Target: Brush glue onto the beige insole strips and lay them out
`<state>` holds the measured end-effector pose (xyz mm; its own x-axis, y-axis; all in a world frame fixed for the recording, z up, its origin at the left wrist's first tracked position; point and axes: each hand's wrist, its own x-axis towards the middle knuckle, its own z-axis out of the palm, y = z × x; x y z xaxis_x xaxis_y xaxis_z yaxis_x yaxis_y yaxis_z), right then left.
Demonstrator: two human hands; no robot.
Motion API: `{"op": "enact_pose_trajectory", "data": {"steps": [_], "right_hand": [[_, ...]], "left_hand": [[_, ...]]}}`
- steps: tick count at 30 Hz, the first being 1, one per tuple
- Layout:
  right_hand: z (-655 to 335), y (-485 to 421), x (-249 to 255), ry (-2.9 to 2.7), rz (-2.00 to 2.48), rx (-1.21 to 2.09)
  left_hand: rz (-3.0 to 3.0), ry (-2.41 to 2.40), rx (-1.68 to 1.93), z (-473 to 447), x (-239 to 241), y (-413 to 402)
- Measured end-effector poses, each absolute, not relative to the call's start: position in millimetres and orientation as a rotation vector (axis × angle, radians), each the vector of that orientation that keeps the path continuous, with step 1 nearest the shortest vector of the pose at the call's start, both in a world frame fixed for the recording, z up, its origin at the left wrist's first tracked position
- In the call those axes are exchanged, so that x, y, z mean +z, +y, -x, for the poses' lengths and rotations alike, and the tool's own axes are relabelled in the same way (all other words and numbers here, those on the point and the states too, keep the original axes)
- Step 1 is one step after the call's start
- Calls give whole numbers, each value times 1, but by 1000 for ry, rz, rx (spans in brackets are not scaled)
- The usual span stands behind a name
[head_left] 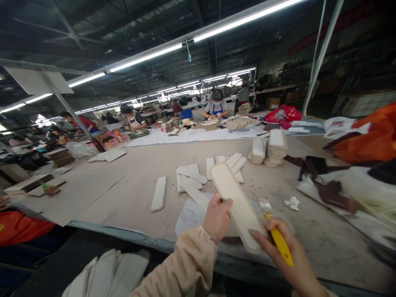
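Note:
A long cream insole-shaped strip [236,202] is held up over the table's near edge. My left hand [216,218] grips its left side, fingers closed round the edge. My right hand [289,258] touches its lower end with the thumb and holds a yellow-handled brush [280,241], whose whitish tip [264,205] pokes out behind the strip. Several more cream strips [192,177] lie loose on the table just beyond my hands, one [159,194] apart to the left.
Stacks of strips [276,147] stand at the back right. A crumpled white scrap [292,203] lies to the right, dark and orange cloth [365,142] beyond it. More strips [108,274] sit below the table edge. Other people work at far tables [216,108].

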<state>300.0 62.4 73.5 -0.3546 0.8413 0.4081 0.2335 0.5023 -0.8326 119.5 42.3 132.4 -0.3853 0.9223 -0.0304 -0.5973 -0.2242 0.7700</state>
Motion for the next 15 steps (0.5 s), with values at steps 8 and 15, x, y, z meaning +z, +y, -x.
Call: {"op": "enact_pose_trajectory", "data": {"steps": [8, 15], "right_hand": [[-289, 55, 65, -1923, 864, 930], [-286, 55, 69, -1899, 778, 919]], "left_hand": [[-486, 976, 1822, -100, 116, 39], [-512, 1018, 1763, -69, 121, 57]]}}
